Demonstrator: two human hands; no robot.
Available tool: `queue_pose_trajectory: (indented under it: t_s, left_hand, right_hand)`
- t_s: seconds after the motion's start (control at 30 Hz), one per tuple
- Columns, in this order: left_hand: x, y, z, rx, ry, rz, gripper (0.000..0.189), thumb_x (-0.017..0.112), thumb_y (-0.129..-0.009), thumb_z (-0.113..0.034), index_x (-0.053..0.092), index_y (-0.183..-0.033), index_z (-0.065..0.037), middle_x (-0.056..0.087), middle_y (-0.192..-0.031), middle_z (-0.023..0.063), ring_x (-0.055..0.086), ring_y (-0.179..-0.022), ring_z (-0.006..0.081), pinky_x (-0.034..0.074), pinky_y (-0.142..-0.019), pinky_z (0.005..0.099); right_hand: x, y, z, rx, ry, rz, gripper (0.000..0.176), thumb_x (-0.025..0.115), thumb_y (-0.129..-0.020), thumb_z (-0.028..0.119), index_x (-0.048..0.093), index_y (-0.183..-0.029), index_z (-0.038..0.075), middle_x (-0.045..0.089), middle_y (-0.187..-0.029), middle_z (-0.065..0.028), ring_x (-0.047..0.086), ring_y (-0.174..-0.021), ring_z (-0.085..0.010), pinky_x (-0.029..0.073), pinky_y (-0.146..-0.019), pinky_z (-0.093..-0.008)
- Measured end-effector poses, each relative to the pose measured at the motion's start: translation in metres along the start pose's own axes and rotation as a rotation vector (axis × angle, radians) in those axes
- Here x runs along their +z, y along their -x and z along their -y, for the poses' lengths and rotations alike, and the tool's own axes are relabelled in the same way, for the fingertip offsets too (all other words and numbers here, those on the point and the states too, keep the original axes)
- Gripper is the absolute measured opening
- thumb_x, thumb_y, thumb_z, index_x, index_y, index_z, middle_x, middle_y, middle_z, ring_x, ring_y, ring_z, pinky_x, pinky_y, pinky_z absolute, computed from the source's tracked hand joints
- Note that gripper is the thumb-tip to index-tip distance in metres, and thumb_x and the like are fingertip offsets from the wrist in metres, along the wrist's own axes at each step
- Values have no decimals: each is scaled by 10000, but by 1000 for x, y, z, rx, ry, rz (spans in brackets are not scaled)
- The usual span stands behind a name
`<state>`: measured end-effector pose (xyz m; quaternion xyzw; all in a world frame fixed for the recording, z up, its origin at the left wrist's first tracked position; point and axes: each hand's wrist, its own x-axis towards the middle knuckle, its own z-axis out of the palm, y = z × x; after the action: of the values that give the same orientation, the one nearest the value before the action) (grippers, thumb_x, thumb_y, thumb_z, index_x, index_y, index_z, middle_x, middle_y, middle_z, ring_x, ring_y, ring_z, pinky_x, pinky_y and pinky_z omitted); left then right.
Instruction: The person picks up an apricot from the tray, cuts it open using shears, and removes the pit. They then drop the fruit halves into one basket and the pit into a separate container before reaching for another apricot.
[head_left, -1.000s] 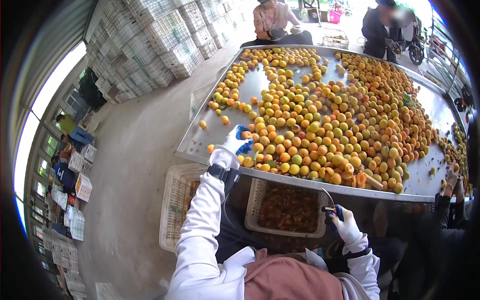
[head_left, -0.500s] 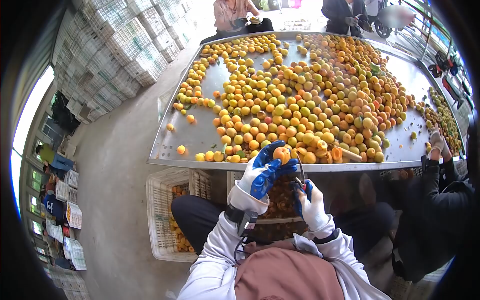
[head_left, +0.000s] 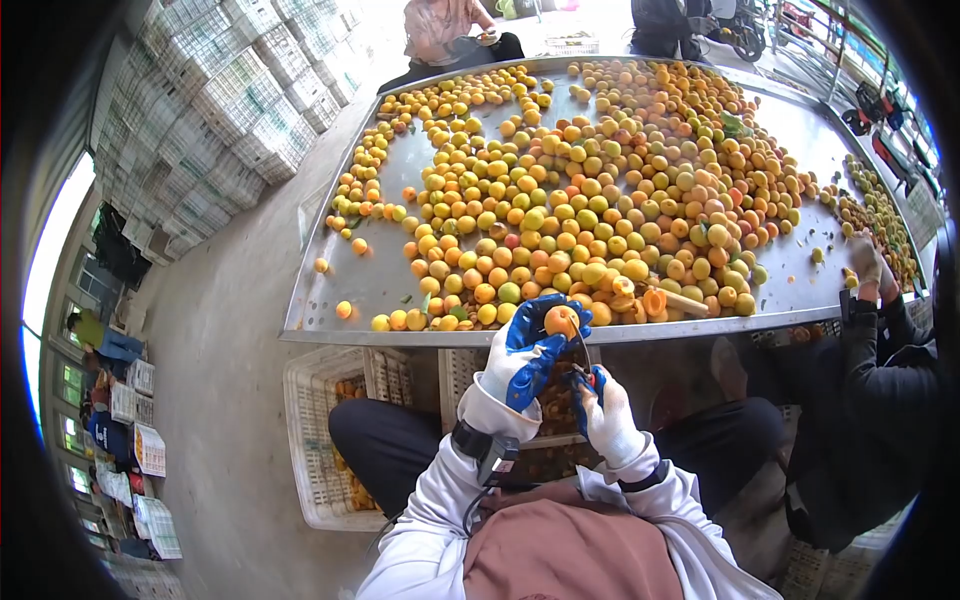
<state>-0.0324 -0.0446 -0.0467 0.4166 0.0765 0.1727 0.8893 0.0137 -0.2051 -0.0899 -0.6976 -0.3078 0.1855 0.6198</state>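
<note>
My left hand (head_left: 528,358), in a blue-and-white coated glove, is closed around an orange apricot (head_left: 561,321) just past the near edge of the table. In my right hand (head_left: 608,412), gloved the same way, is a small knife with a thin curved blade (head_left: 583,347). Its blade reaches up to the right side of the apricot and appears to touch it. Most of the knife's handle is hidden by my fingers. Beyond my hands, a heap of apricots (head_left: 560,215) covers much of a metal table (head_left: 385,285). A split apricot (head_left: 654,300) lies near the front rim.
Below the table's edge stand a white crate (head_left: 300,420) with apricot pieces and a second crate (head_left: 452,385) between my knees. A co-worker's gloved hand (head_left: 866,262) is at the right of the table. Two people sit across it. Stacked crates (head_left: 215,110) rise at left.
The view has shifted slightly, so the table appears further left. The knife blade now lies against the apricot's right side, and my left hand has turned the fruit a little.
</note>
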Motion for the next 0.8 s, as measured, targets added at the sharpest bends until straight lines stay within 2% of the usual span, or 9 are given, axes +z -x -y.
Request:
queue_pose_trajectory:
  t_s: [0.2, 0.27, 0.3, 0.53, 0.6, 0.67, 0.7, 0.73, 0.8]
  left_hand:
    - [-12, -6, 17, 148, -183, 89, 447, 682, -904, 4, 503, -1313, 29, 631, -1240, 165, 622, -1182, 276, 493, -1041, 380]
    - [-12, -5, 21, 138, -219, 72, 425, 675, -916, -13, 509, -1305, 27, 637, -1221, 157, 633, -1158, 270, 504, -1022, 374]
    - [-11, -5, 23, 132, -256, 58, 404, 669, -928, -30, 514, -1297, 24, 643, -1203, 149, 643, -1134, 264, 515, -1003, 368]
    - [7, -5, 46, -81, 118, -78, 401, 642, -978, -157, 513, -1330, -15, 649, -1154, 115, 663, -1046, 232, 550, -916, 340]
    - [-1, -9, 54, -50, 105, -37, 425, 650, -971, -131, 502, -1352, -14, 639, -1155, 100, 656, -1018, 205, 547, -904, 320]
    - [-6, -12, 62, 99, -293, 7, 420, 650, -973, -153, 494, -1339, -21, 649, -1101, 125, 641, -1029, 197, 553, -828, 288]
    - [1, -13, 58, 105, -272, -14, 402, 652, -969, -123, 508, -1328, -16, 651, -1089, 107, 638, -984, 173, 550, -802, 271]
    - [5, -13, 52, 113, -321, -31, 313, 627, -991, -175, 567, -1251, -11, 668, -1027, 92, 646, -907, 154, 541, -776, 268]
    - [27, -3, 39, -155, -9, -129, 264, 592, -1012, -239, 622, -1149, -15, 678, -956, 74, 640, -823, 133, 527, -741, 260]
  right_hand:
    - [-2, 0, -13, 26, 26, 37, 125, 532, -938, 14, 589, -1042, -27, 652, -839, -222, 642, -769, -405, 486, -669, -408]
    - [-2, -5, -21, -69, 18, 38, 223, 424, -912, -63, 576, -1070, -20, 618, -831, -92, 579, -733, -166, 480, -695, -293]
    - [-1, -7, -23, -69, 18, 37, 223, 424, -912, -63, 576, -1070, -20, 618, -831, -92, 579, -733, -166, 480, -695, -293]
    - [10, -16, -29, 0, 115, -124, 127, 532, -965, 14, 587, -1075, -17, 685, -862, -195, 701, -816, -341, 524, -719, -388]
    - [8, -14, -25, -45, 127, -157, 116, 524, -960, 2, 590, -1052, -20, 679, -869, -197, 695, -825, -341, 519, -723, -383]
    - [6, -12, -26, -31, 139, -138, 122, 516, -944, -16, 593, -1038, -21, 675, -878, -197, 686, -839, -358, 512, -730, -382]
    - [5, -11, -28, -46, 112, -127, 197, 559, -937, 45, 596, -1120, -18, 667, -937, -266, 645, -909, -470, 512, -732, -464]
    - [6, -11, -28, -64, 96, -132, 199, 561, -939, 55, 596, -1121, -20, 669, -941, -263, 647, -905, -466, 512, -738, -468]
    - [8, -11, -24, -29, 111, -160, 199, 565, -938, 58, 596, -1117, -21, 671, -941, -261, 653, -897, -458, 517, -741, -460]
